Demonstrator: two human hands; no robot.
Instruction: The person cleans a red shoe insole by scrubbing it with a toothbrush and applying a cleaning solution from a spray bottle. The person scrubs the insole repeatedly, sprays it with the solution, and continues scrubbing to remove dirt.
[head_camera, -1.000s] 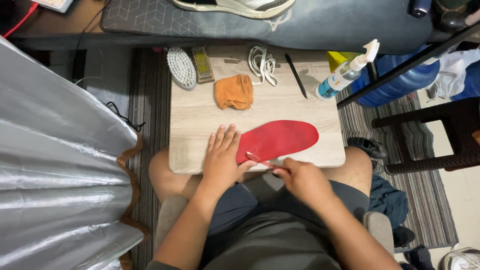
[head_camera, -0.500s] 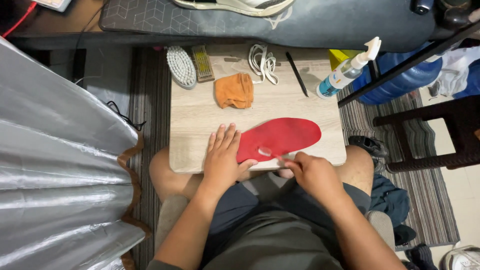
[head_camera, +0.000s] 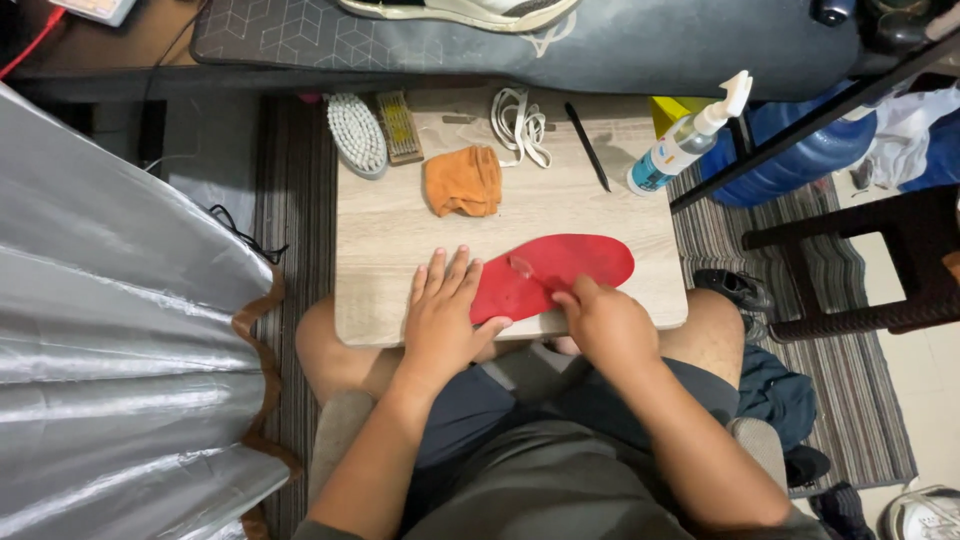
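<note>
Spray bottle: a small white plastic spray bottle (head_camera: 684, 143) with a white trigger head is seen lying tilted at the far right corner of the light wooden board (head_camera: 600, 215), its nozzle pointed up and to the right.
Label: a blue and white label band (head_camera: 654, 172) is wrapped round the lower body of the bottle; its print is too small to be told.
Water container: a large translucent blue plastic water container (head_camera: 800, 150) is seen on the floor just right of the board, partly hidden behind a dark bar.
Signs and screens: none are shown.
</note>
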